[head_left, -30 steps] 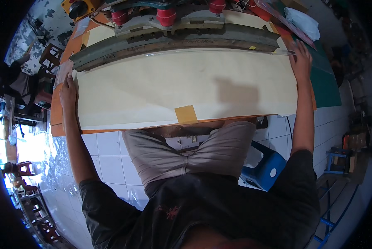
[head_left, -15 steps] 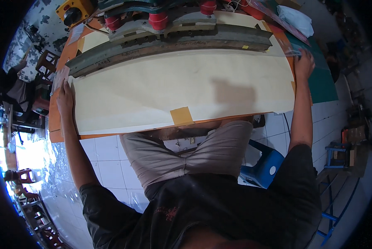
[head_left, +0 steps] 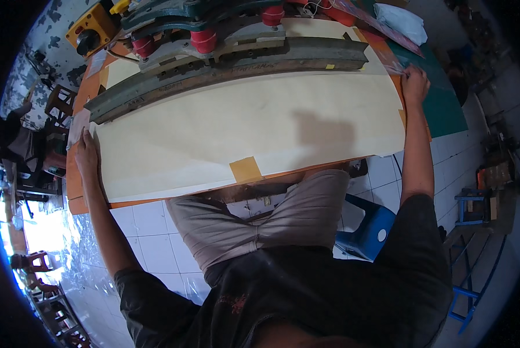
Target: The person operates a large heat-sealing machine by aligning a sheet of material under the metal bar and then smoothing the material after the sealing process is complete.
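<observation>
Sheet [head_left: 213, 127]: on board [head_left: 75, 188], before me. Bar [head_left: 231, 61]: across sheet, far side. Tape pc. [head_left: 245, 169]: sheet's near edge, approx. mid. My L hand [head_left: 86, 154]: by sheet's L edge; R hand [head_left: 415, 87]: by R edge. Ctrl box [head_left: 91, 30]: behind bar, L. Stool [head_left: 371, 233]: R of my legs [head_left: 210, 229].

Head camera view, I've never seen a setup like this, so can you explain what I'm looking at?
There's no robot: a person works with bare hands, seen from a wide fisheye camera on their own head, looking down, so straight edges bend. A cream sheet lies over an orange board, with a tan patch at its near edge. Across the far part runs a long dark metal bar, beneath machine parts with red cylinders. The left hand is at the sheet's left edge; the right hand is at the far right, by clear plastic film. I can't tell how firmly either grips.
</observation>
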Available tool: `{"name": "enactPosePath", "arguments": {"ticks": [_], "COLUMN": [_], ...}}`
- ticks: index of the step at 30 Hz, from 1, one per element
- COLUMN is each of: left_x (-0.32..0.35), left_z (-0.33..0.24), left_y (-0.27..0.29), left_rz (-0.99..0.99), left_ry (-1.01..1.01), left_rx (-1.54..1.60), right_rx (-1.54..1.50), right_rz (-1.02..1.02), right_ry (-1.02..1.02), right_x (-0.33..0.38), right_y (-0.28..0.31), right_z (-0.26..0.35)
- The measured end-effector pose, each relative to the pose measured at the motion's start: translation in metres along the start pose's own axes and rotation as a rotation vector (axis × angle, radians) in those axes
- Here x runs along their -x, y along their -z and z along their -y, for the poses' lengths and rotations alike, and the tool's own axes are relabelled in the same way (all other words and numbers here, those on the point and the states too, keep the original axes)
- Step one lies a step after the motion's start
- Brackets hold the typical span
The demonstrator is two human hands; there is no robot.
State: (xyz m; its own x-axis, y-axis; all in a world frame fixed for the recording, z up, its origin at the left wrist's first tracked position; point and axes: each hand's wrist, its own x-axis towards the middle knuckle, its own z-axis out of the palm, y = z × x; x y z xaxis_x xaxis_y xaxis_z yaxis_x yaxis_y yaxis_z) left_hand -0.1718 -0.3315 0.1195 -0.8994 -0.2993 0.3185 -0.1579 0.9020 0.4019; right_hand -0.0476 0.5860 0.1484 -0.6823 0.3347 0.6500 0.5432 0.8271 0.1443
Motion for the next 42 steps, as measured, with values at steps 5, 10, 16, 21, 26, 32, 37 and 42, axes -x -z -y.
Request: {"name": "enactPosePath", "arguments": {"ticks": [5, 10, 16, 21, 26, 32, 37, 42], "left_x": [0.003, 0.003, -0.002, -0.004, 0.001, 0.006, 0.005, 0.003], "left_z": [0.001, 0.004, 0.011, 0.014, 0.008, -0.002, 0.000, 0.004], "left_y": [0.001, -0.002, -0.008, -0.009, -0.007, -0.003, -0.004, -0.008], "left_rz": [0.016, -0.001, -0.024, -0.018, -0.031, -0.061, -0.075, -0.086], "left_ry": [0.019, -0.009, -0.032, -0.044, 0.003, -0.040, -0.043, -0.037], "left_rx": [-0.016, -0.022, -0.029, -0.023, -0.037, -0.016, -0.026, -0.015], "right_rx": [-0.042, -0.110, -0.217, -0.279, -0.295, -0.329, -0.343, -0.354], "right_rz": [0.110, 0.176, 0.096, -0.009, -0.006, 0.085, 0.099, 0.097], "right_ry": [-0.162, -0.172, -0.082, 0.094, 0.119, 0.094, 0.081, 0.049], "right_x": [0.005, 0.003, 0.006, 0.009, 0.006, 0.005, 0.005, 0.006], "right_y": [-0.004, -0.007, -0.005, -0.002, -0.008, -0.011, -0.016, -0.019], "right_z": [-0.007, -0.008, -0.005, -0.002, -0.005, -0.008, -0.010, -0.011]}}
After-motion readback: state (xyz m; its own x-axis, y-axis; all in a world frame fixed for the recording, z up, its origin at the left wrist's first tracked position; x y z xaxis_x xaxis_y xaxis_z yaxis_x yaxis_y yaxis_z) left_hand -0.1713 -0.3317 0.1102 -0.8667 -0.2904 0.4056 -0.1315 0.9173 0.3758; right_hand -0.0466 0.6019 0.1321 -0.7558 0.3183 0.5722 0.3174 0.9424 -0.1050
